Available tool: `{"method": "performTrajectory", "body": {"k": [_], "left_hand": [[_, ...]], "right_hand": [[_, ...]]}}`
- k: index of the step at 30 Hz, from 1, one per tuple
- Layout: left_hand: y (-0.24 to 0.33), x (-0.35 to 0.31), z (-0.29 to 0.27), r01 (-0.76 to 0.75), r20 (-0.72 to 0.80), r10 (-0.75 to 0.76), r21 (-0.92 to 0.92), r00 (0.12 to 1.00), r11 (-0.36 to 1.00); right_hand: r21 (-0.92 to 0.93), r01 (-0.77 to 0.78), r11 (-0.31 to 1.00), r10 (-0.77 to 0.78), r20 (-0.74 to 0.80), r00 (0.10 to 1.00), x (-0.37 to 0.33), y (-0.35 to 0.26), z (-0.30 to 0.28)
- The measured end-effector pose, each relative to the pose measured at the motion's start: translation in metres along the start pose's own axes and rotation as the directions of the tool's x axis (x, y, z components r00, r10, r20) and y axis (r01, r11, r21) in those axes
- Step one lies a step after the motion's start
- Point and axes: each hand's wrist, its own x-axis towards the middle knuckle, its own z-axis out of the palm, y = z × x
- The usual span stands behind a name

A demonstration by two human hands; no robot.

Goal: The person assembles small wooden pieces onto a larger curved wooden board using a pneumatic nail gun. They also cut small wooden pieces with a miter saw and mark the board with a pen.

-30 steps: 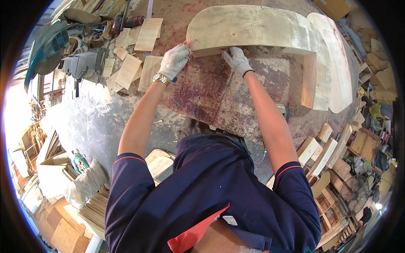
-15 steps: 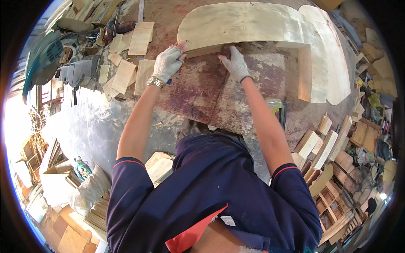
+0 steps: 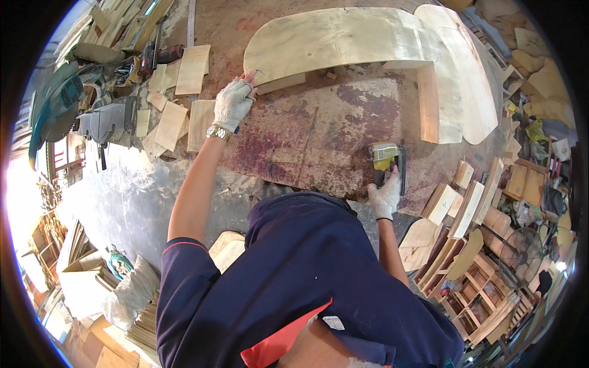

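A pale plywood panel [image 3: 331,38] with a rounded left end lies across the far side of the worktable, raised on wooden pieces beneath it. At its right, a second long rounded board [image 3: 463,67] meets it, and an upright wooden block [image 3: 428,101] shows under the joint. My left hand [image 3: 234,103], in a white glove, has its fingers closed at the panel's near left corner. In my gloved right hand [image 3: 386,195] is the handle of a yellow and black nail gun [image 3: 384,153], at the table's near right.
At the left, a green circular saw [image 3: 58,104] with a bare toothed blade stands near a red and black power tool [image 3: 170,54]. Several wood offcuts [image 3: 172,126] lie beside my left hand. Wooden blocks [image 3: 438,203] are stacked at the right, near a fan [image 3: 518,248].
My right hand has left the panel's near edge, come back toward me and taken hold of the nail gun. My left hand stays at the panel's corner. The whole view has shifted slightly.
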Motion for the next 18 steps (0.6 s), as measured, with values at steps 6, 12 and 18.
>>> {"method": "performTrajectory", "body": {"k": [6, 12, 18], "left_hand": [[-0.002, 0.000, 0.002, -0.046, -0.009, 0.047, 0.094, 0.999, 0.995], [-0.005, -0.001, 0.008, -0.071, -0.054, 0.076, 0.080, 0.996, 0.994], [-0.002, 0.000, 0.012, -0.045, -0.052, 0.048, 0.062, 0.998, 0.997]], "right_hand": [[-0.023, -0.068, 0.997, 0.071, 0.184, 0.980, 0.017, -0.037, -0.006], [0.588, 0.014, 0.809, -0.247, 0.318, 0.915, 0.039, -0.121, -0.071], [0.617, 0.122, 0.777, -0.423, 0.368, 0.828, 0.057, -0.236, -0.109]]}}
